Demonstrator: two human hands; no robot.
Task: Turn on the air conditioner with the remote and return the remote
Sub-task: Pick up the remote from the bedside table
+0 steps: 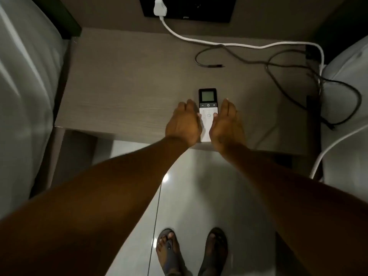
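Lying flat near the front edge of the table (119, 92) — one remote (207, 108), dark screen end pointing away, white button end toward the person. Left hand (184, 124) and right hand (226, 124) flank it, fingers loosely extended, thumbs touching its long sides; no full grip visible. Also on the table: white cable (199, 39), dark cable (278, 64). Sandalled feet (191, 251) on the floor below.

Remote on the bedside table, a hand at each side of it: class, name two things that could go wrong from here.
1. The remote has its near end at the table's front edge; a fumble by the left hand or right hand might knock it onto the tiled floor.
2. Fingers sit close to its buttons, so a wrong one could get pressed.
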